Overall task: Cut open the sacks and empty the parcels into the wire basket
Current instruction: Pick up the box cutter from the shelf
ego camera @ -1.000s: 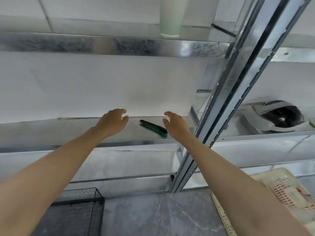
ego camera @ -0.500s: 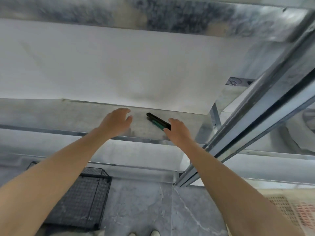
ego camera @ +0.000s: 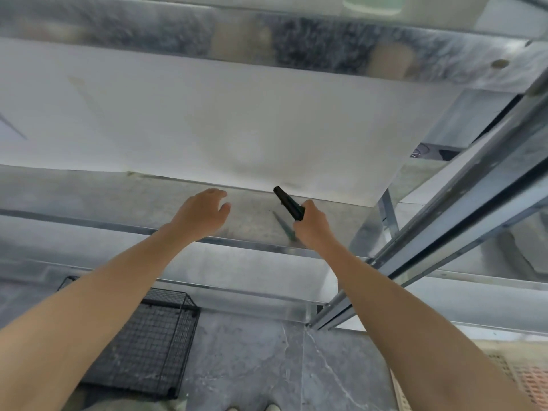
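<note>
My right hand [ego camera: 311, 229] grips the box cutter [ego camera: 289, 203], left hand [ego camera: 201, 215] loose and empty; I should hold tight and carry it down to the sack [ego camera: 522, 378] at 5 o'clock, wire basket [ego camera: 142, 345] at 7.

I've a shiny metal shelf [ego camera: 98, 203] ahead; on the grey floor [ego camera: 252, 369] below sit a black wire basket [ego camera: 148, 345] and a pale sack [ego camera: 525, 378].

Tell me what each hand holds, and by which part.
The right hand grips the utility knife by its near end, the dark far end sticking out. The left hand holds nothing.
</note>
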`<state>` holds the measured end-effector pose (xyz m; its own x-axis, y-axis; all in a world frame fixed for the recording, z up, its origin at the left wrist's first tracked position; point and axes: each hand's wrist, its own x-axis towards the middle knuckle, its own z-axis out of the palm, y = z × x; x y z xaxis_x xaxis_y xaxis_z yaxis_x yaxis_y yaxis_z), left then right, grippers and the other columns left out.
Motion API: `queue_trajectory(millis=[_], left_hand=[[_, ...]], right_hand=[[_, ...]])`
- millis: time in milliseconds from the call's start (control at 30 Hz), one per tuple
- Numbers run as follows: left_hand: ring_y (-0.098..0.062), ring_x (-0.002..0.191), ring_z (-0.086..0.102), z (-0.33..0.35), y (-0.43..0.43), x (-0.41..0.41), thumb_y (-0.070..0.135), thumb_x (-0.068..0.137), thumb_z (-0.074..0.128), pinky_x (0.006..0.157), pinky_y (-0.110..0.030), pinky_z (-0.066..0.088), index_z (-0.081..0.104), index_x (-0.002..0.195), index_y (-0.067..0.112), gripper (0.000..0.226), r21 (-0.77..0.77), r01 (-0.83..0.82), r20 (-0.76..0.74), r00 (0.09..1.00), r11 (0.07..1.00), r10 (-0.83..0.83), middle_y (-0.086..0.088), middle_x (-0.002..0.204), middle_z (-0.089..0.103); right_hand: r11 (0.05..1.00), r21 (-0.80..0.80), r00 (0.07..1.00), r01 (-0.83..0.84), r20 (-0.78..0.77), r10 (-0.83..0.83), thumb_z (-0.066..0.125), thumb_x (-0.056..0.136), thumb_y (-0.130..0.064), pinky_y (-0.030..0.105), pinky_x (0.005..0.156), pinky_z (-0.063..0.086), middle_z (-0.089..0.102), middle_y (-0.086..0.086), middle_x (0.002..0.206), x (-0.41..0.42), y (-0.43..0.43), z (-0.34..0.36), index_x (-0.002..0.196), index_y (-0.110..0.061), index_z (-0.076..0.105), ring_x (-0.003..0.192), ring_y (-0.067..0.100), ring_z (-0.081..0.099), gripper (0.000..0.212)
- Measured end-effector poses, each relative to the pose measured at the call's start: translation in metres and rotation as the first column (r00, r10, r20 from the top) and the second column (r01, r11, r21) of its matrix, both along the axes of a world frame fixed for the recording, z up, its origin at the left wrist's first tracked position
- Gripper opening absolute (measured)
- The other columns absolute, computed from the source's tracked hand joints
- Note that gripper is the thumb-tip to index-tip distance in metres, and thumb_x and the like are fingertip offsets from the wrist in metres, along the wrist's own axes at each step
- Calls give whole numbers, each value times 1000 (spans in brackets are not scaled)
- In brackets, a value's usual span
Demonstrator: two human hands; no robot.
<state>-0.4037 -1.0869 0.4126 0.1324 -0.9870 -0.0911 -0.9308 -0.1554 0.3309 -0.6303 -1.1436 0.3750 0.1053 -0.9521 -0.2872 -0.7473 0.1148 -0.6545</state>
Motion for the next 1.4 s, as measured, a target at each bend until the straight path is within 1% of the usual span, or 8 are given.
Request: queue_trajectory(millis=[67,133,233,333,567,733,933,1400], left_hand=[[-26,125,47,8,1,3,33,97,40,101,-38,36,47,135,14,43,-25,-1,1,1000,1000,1,-4,141,47],[-26,124,48,16,5,7,33,97,40,99,-37,36,48,134,14,42,-50,1,-6,1000,999,-2,-4,139,49],[-25,125,47,28,11,13,33,97,40,101,-37,36,48,134,13,43,-77,15,5,1000,997,-14,-4,140,48],[-23,127,46,39,18,23,32,97,41,102,-36,35,48,134,12,43,-106,19,16,1000,994,-18,-3,141,48],[-22,126,46,52,30,39,33,97,40,103,-35,36,48,134,13,43,-135,-1,13,1000,991,3,-1,142,47],[-23,124,48,57,33,41,33,97,40,101,-34,36,49,133,14,42,-153,-1,15,1000,988,3,-1,141,48],[-22,123,50,61,35,42,33,97,40,101,-34,36,49,134,13,43,-164,15,20,1000,986,-11,-1,142,47],[-22,125,48,62,41,49,33,98,40,102,-35,35,47,135,13,43,-160,-2,32,999,987,7,-3,142,47]], right_hand=[[987,150,961,61,257,-98,46,84,3,38,56,57,55,14,95,3,2,11,108,-15,40,65,29,64,31],[961,270,886,59,429,-175,47,82,7,29,48,53,55,15,85,7,7,23,111,-18,41,48,22,55,38],[935,355,781,18,579,-234,52,83,8,28,51,52,54,11,70,12,15,39,113,-14,46,47,19,46,38],[905,421,715,-58,650,-256,47,89,5,31,56,50,53,11,72,16,23,52,113,-11,48,56,21,48,28],[877,462,702,-129,667,-248,36,95,7,34,61,45,49,12,82,19,35,63,125,-7,43,67,22,47,34],[861,495,654,-115,691,-309,39,98,4,30,51,47,48,12,79,22,37,66,119,-2,46,65,21,47,23],[905,407,714,-125,670,-202,43,101,-9,25,41,42,50,11,72,26,42,71,121,1,49,57,21,47,24],[978,209,816,1,565,-122,62,91,-34,21,39,31,54,6,62,25,41,75,89,-8,59,42,14,43,26]])
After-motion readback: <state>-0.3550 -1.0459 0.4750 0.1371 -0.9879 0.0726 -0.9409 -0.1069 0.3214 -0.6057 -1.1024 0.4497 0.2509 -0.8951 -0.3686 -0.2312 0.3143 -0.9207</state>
